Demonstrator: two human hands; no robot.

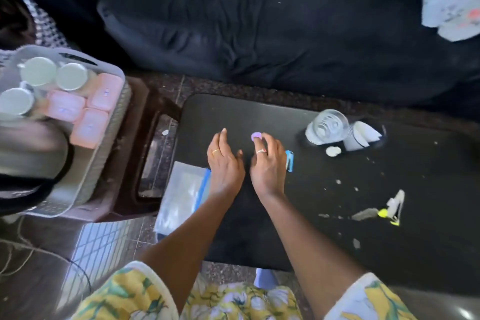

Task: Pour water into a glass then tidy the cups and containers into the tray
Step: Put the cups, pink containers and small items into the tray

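Observation:
A clear ribbed glass (327, 126) stands at the far right of the black table (363, 215), beside a white cup (363, 135) and a small white lid (333, 151). My left hand (224, 161) hovers over the table's left part, fingers apart and holding nothing. My right hand (267, 161) is close beside it, its fingertips touching a small purple object (256, 135). A grey tray (104, 138) at the left holds three round white-lidded jars (39, 71) and pink-lidded containers (89, 127).
A clear zip bag (181, 195) lies at the table's left edge. A blue item (290, 161) sits right of my right hand. Torn wrappers (389, 209) and crumbs litter the right side. A brown stool (145, 153) carries the tray. A dark sofa (259, 34) lies beyond.

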